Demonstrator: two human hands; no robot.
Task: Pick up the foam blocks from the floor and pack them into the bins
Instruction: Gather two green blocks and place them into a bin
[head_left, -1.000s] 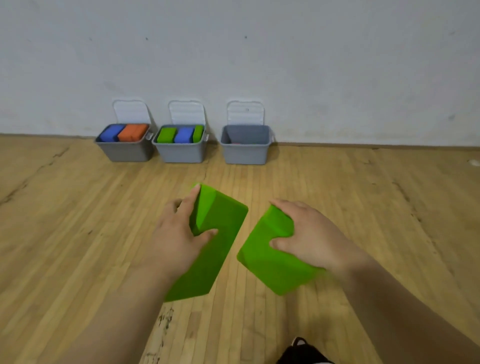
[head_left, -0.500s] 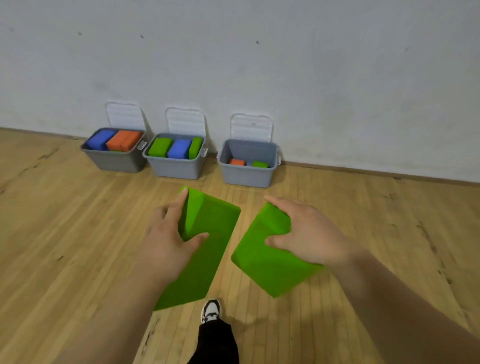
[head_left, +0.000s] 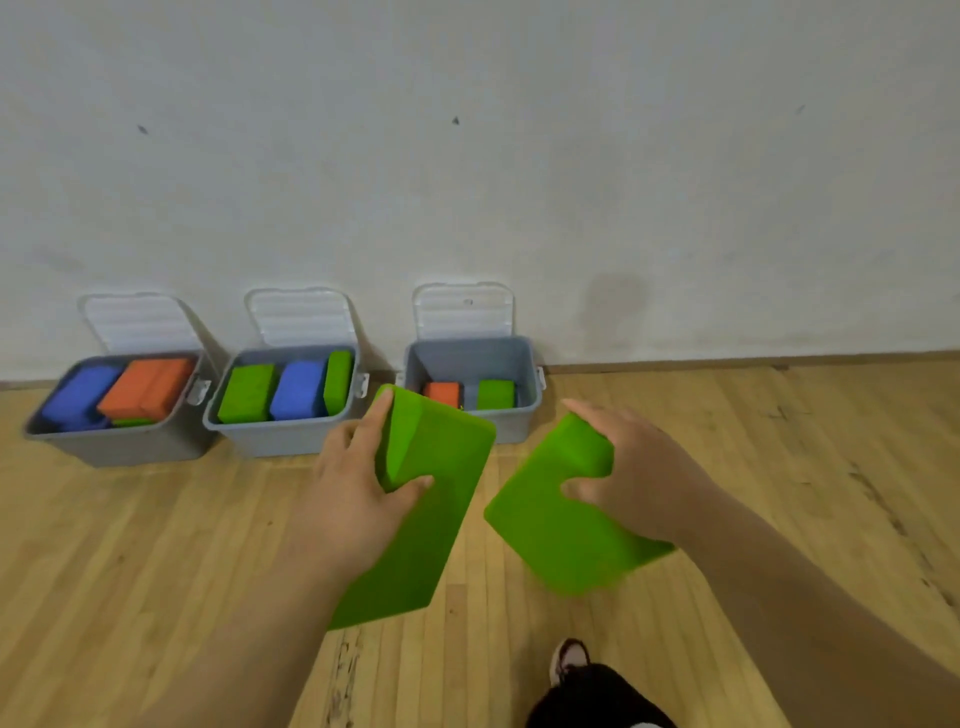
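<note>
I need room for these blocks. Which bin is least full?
The right bin: only an orange block and a green block lie low inside; the left bin and middle bin are packed high.

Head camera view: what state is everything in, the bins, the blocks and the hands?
Left bin: lid up, nearly full of blue blocks and orange blocks.
Middle bin: lid up, nearly full: two green blocks, one blue block.
Right bin: lid up, mostly empty: orange block and green block low inside.
Left green block: off the floor, gripped by left hand.
Right green block: off the floor, gripped by right hand.
</note>
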